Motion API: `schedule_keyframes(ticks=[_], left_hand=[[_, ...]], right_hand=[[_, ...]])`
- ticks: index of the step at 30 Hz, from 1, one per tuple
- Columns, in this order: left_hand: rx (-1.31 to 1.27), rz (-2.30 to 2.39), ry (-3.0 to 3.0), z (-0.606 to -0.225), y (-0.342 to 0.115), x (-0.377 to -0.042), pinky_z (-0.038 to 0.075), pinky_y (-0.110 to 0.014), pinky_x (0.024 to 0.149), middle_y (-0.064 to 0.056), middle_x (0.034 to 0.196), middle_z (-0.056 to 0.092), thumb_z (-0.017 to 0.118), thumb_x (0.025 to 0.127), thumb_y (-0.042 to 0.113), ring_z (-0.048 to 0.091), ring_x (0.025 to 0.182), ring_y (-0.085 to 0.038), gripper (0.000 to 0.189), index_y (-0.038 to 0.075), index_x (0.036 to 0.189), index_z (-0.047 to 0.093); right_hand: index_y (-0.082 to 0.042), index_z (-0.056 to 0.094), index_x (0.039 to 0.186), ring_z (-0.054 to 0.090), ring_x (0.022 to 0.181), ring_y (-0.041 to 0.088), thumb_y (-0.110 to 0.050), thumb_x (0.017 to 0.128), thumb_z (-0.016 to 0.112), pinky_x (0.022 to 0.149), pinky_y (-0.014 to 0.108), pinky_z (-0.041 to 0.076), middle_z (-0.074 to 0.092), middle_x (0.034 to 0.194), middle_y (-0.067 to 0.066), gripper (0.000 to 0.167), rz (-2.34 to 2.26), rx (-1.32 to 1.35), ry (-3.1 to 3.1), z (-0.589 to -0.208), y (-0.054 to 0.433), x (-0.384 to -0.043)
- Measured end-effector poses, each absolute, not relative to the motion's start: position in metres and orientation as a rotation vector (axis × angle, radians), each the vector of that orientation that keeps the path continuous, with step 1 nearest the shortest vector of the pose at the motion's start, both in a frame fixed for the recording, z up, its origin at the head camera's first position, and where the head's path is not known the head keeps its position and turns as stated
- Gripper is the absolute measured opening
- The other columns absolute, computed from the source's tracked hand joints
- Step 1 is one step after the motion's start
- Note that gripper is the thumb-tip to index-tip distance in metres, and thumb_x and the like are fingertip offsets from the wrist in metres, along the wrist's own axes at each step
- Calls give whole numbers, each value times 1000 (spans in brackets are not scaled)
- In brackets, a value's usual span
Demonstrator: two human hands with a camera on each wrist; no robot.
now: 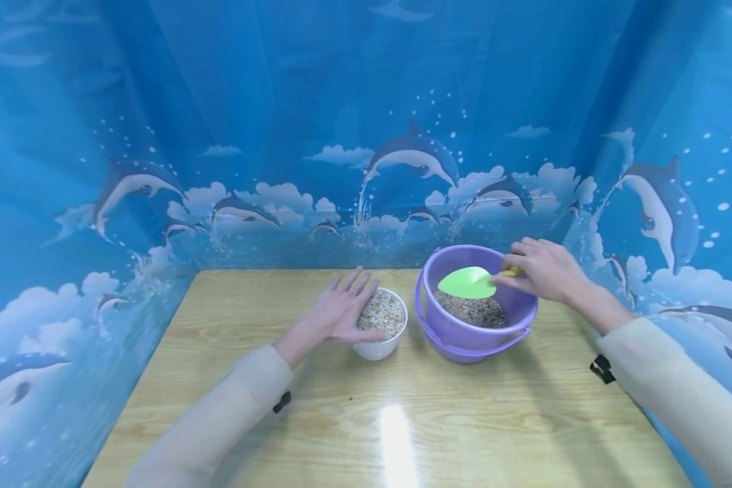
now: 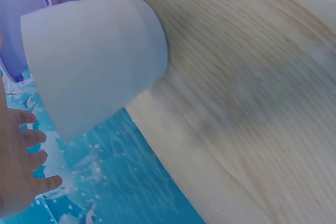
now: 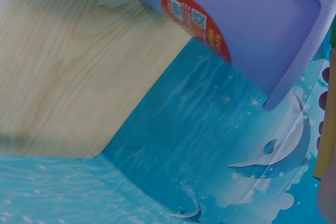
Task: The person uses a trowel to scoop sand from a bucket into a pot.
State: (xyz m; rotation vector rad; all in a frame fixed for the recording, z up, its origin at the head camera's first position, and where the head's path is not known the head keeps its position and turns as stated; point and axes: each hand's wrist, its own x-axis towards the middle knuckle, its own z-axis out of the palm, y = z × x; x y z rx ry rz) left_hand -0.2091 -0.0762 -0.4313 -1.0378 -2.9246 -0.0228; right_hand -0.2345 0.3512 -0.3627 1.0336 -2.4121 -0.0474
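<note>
A white bowl filled with small pale pebbles stands near the back of the table. My left hand is at its left rim, fingers straight and spread; in the left wrist view the fingers show beside the bowl. To the right stands a purple bucket with gravel in its bottom. My right hand grips the yellow handle of a toy shovel, whose green blade hangs over the bucket's mouth. The right wrist view shows the bucket's side and the yellow handle.
The wooden table reaches back to a blue curtain printed with dolphins, which also hangs on both sides. The bucket's purple carrying handle hangs down at its front. A red label is on the bucket.
</note>
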Motion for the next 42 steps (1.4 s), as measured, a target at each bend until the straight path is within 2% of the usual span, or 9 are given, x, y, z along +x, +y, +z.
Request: schedule_keyframes(ticks=[6,11,17,24,35,42], left_hand=[[-1087,-23,-2891,-423,-56,-211,21,-60,134,-14,177,15,46,88,90,17,166,-37,116,13,170,17],[-1122,-37,-2883,-415,-38,-212,17,-59,135,-12,179,14,43,90,89,13,167,-35,114,14,171,16],[-1167,-78,-2880,-408,-18,-211,16,-60,136,-12,179,12,43,90,89,10,168,-34,113,16,171,13],[-1182,-49,-2850,-406,-4,-211,18,-58,136,-11,179,14,42,90,89,11,168,-32,113,16,171,12],[-1185,-2,-2839,-405,11,-216,19,-59,136,-11,180,9,41,91,90,10,168,-33,113,16,171,13],[-1193,14,-2863,-406,18,-218,17,-58,136,-11,180,9,39,92,90,9,168,-33,111,17,171,13]], right_hand=[[-19,78,82,44,68,9,-49,78,85,57,20,34,58,72,-7,32,-71,1028,-2430,-367,360,-235],[-21,78,82,45,69,8,-50,76,87,57,20,35,57,72,-9,31,-110,1066,-2429,-369,362,-238],[-21,75,80,45,68,9,-52,78,86,58,23,37,55,71,-8,34,-183,1109,-2456,-369,357,-243],[-21,69,78,50,70,13,-52,81,85,60,27,43,60,74,-5,35,-249,1180,-2457,-372,350,-248],[-22,63,78,45,72,14,-57,87,79,64,30,38,57,75,-5,39,-480,1254,-2519,-378,338,-258],[-20,68,82,54,78,18,-59,88,77,67,34,47,61,80,-2,41,-579,1306,-2562,-381,329,-261]])
